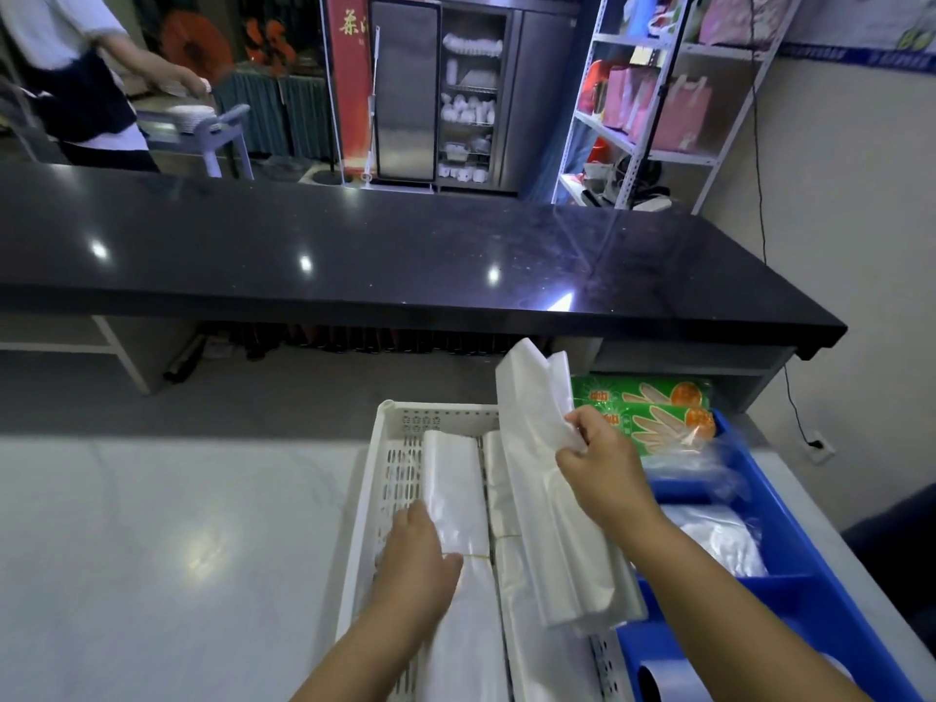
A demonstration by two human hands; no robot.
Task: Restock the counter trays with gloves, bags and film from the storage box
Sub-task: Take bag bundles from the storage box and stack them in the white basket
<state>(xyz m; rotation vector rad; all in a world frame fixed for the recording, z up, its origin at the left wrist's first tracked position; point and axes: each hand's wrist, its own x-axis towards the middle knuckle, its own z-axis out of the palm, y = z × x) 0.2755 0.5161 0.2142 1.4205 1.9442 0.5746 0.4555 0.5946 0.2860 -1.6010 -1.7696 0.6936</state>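
A long black counter (354, 255) ran across the view, glossy, with light spots on it; below it lay a pale work surface (152, 524); on that surface, at the right, stood a blue tray (790, 529) with dividers, and just beside it on its left a white perforated tray (377, 499), the two side by side. In the blue tray's far end lay two green glove packs (643, 405), one against the other, and nearer compartments held crumpled clear bags (719, 542); a bluish roll (653, 681) showed at the bottom edge, too cut off to tell more. In the white tray lay a left bundle of white bags (451, 478) and a middle bundle (499, 491), lengthwise and touching. A third bundle of white bags (552, 524) was held tilted above the white tray's right side, its top end raised toward the counter, its lower end over the rim between the trays. The right hand (602, 473) grasped this third bundle near its upper part, fingers curled round the edge; the left hand (420, 554) grasped the left bundle in the tray, thumb across its top, fingers down its left edge. Another person (76, 68) stood beyond the counter at far left.
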